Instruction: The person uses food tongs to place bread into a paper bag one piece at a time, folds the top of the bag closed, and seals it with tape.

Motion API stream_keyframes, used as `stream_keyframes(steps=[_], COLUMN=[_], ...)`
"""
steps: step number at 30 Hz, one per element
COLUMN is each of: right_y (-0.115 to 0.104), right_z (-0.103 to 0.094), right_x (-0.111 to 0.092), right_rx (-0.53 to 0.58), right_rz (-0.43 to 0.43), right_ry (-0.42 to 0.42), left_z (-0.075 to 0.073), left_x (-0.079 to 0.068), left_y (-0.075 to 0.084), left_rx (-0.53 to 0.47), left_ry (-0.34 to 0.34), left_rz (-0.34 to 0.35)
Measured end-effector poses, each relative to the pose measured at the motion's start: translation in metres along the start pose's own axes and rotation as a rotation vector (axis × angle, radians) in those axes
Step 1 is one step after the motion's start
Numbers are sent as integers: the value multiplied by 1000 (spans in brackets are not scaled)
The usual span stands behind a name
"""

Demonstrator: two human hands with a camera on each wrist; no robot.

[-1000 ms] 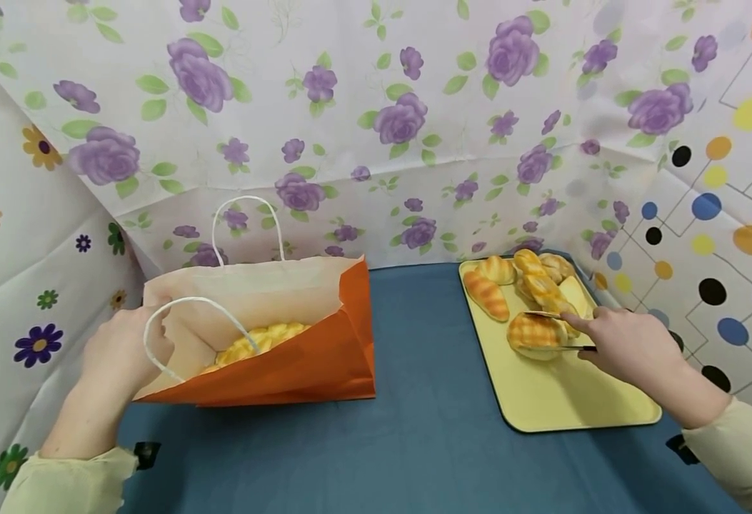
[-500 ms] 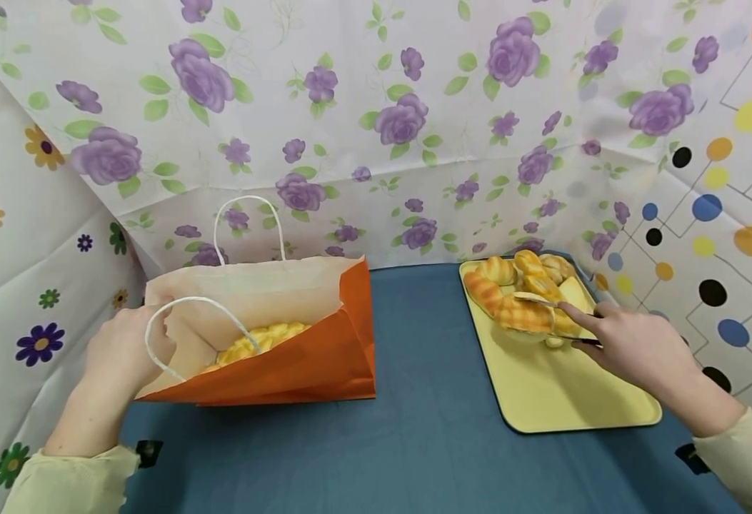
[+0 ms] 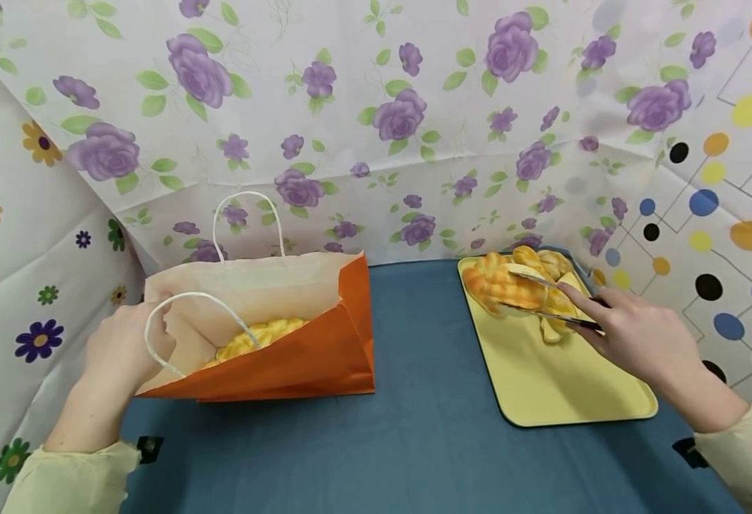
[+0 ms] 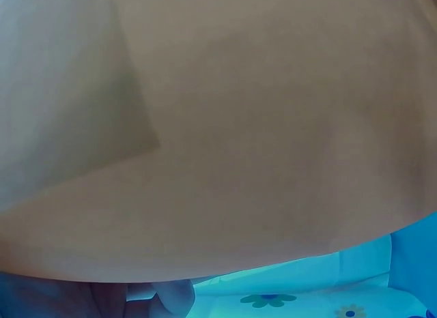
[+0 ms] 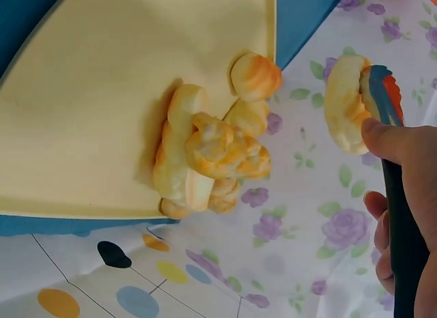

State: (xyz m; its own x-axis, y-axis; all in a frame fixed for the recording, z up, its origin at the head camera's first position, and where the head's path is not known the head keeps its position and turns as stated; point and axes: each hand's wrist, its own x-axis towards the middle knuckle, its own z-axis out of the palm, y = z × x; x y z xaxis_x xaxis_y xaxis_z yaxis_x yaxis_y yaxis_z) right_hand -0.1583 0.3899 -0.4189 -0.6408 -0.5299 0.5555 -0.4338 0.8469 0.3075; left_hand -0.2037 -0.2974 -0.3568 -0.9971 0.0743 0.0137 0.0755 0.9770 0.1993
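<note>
My right hand (image 3: 645,335) grips a pair of tongs (image 3: 584,323), whose dark handle (image 5: 403,236) shows in the right wrist view. Between the tong tips is a round, golden bread roll (image 3: 518,291) with a grid pattern. It overlaps other breads at the tray's far left in the head view; the right wrist view shows this roll (image 5: 343,103) apart from the pile. My left hand (image 3: 121,343) pinches the left rim of an orange paper bag (image 3: 311,364), holding its mouth wide. A yellow braided bread (image 3: 276,333) lies inside, partly hidden by the front panel.
The yellow tray (image 3: 562,400) bears several breads at its far end, among them a twisted loaf (image 5: 217,147) and a small striped roll (image 5: 256,77). White rope handles (image 3: 247,193) rise from the bag. Patterned cloth walls (image 3: 350,143) enclose the blue table (image 3: 414,442).
The tongs have lifted the grid-patterned roll and carried it left and away from me over the tray. A pale bread piece beneath shows more. My left hand and the bag stay put.
</note>
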Motion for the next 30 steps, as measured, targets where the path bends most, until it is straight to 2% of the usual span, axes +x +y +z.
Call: stream_keyframes(steps=[6,16,20,26,30], right_y=[2,-3,-8,-22,-34], right_z=[-5,-22,-24,-23,-19], right_x=[4,27,40,57,72], right_rx=[-12,-38,8,76,152], right_rz=[-31,-68,-16,120,175], right_ry=[37,200,263,229,263], left_z=[1,1,1,1,1], left_x=[0,0,0,1,1], left_y=[0,1,0,-1,-1], left_rx=[-1,-4,-4,0,-1], left_ry=[-5,15,25,26,21], left_rz=[-10,-17,-12,-4,0])
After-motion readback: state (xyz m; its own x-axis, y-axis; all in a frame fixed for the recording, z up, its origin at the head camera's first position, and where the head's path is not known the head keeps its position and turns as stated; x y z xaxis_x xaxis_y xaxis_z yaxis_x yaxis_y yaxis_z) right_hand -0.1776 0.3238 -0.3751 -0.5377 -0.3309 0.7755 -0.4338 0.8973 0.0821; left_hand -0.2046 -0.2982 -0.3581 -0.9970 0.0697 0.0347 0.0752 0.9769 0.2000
